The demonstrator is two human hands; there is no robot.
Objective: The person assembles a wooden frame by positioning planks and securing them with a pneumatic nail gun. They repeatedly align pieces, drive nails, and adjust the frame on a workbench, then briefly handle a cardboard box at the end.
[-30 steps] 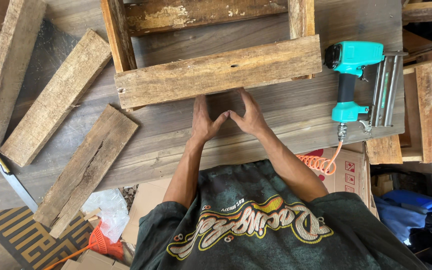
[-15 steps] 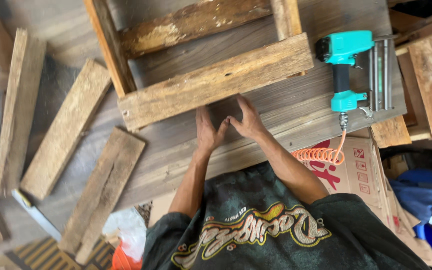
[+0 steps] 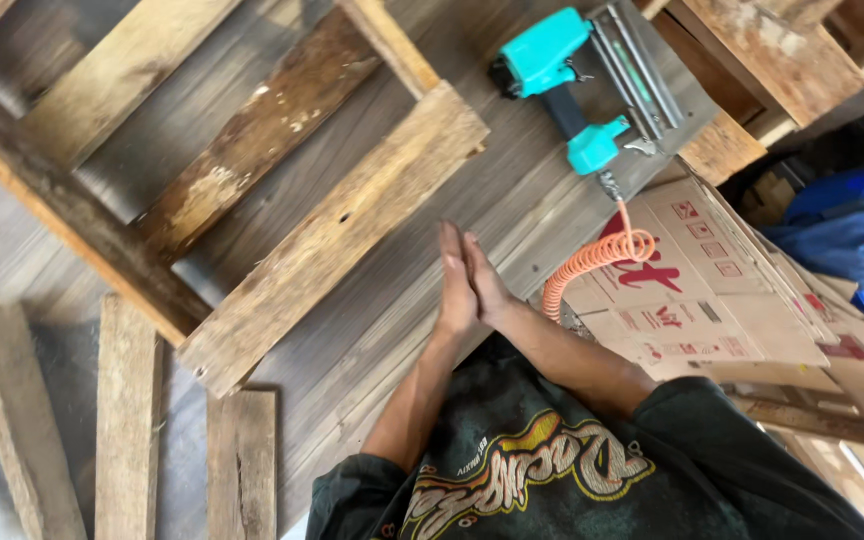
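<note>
Nothing gripped: your left hand (image 3: pixel 452 285) and right hand (image 3: pixel 487 285) were pressed flat together, palm to palm, fingers straight and pointing away from you, both empty. They hovered over the grey weathered plank tabletop (image 3: pixel 512 190), just off its near edge.

Nearest workpiece was the rough pale-brown wooden board (image 3: pixel 337 235), lying diagonally just left of and beyond your fingertips, not touching them. It rested across the dark worn wooden frame rails (image 3: pixel 72 215), with a second stained brown slat (image 3: pixel 252 145) farther away in the same frame.

The teal pneumatic nail gun with the silver metal magazine (image 3: pixel 582 95) lay on the tabletop to the far right, well apart from both hands. Its orange coiled air hose (image 3: pixel 592 260) ran down off the table edge, near your right wrist.

The flattened printed cardboard boxes (image 3: pixel 712 290) sat at right, below table level. Three loose weathered planks (image 3: pixel 127 420) lay at near left. You wore a dark printed T-shirt (image 3: pixel 552 470).
</note>
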